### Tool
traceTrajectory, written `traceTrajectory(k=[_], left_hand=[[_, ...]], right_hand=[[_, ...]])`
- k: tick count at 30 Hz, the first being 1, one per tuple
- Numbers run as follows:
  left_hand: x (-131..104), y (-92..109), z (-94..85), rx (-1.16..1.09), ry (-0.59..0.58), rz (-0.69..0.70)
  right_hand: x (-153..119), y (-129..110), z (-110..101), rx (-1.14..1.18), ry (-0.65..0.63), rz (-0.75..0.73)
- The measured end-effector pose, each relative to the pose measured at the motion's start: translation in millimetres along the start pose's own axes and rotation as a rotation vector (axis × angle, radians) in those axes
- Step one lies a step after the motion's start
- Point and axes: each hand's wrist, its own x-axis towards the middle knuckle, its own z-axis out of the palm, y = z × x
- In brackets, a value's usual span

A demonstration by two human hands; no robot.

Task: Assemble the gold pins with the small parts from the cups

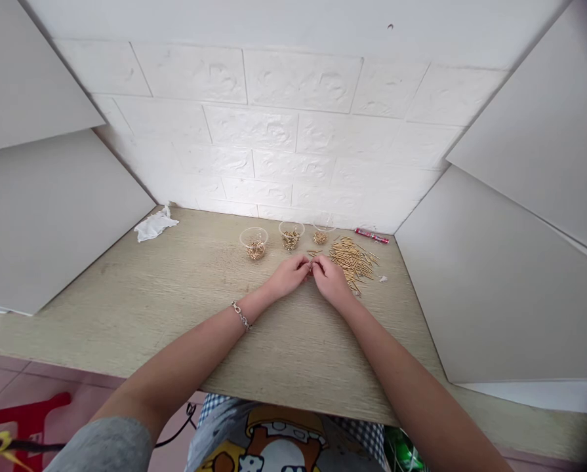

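Observation:
My left hand (292, 274) and my right hand (329, 278) meet over the middle of the table, fingertips pinched together. Whatever sits between the fingertips is too small to make out. Just right of my right hand lies a loose pile of thin gold-coloured metal rods (355, 259). Beyond the hands stand three clear plastic cups: the left cup (254, 236) and the right cup (324, 228) hold small gold-coloured pieces, and the middle cup (292, 231) holds brass-coloured pieces. A few rods lie near the fingertips.
A red tube-shaped packet (372, 236) lies behind the pile, and a small white scrap (383, 279) beside it. Crumpled white tissue (156, 224) rests at the back left. A white brick-patterned wall (273, 131) closes the back; grey panels (509, 282) flank both sides.

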Motion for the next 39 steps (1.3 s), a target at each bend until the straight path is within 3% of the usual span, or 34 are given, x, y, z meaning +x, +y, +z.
traceTrajectory(k=[12, 22, 30, 39], left_hand=[[3.5, 0.3, -2.8, -0.299, -0.051, -0.164], [4.9, -0.7, -1.0, -0.366, 0.027, -0.111], [2.3, 1.2, -2.0, -0.195, 0.024, -0.071], [3.5, -1.7, -1.0, -0.170, 0.052, -0.055]], right_hand=[[-1.6, -1.8, 2.9, 0.052, -0.001, -0.030], [-2.0, -2.4, 3.5, 0.062, 0.018, -0.049], [-2.8, -4.0, 3.2, 0.092, 0.035, -0.039], [-2.5, -4.2, 2.3, 0.095, 0.033, -0.040]])
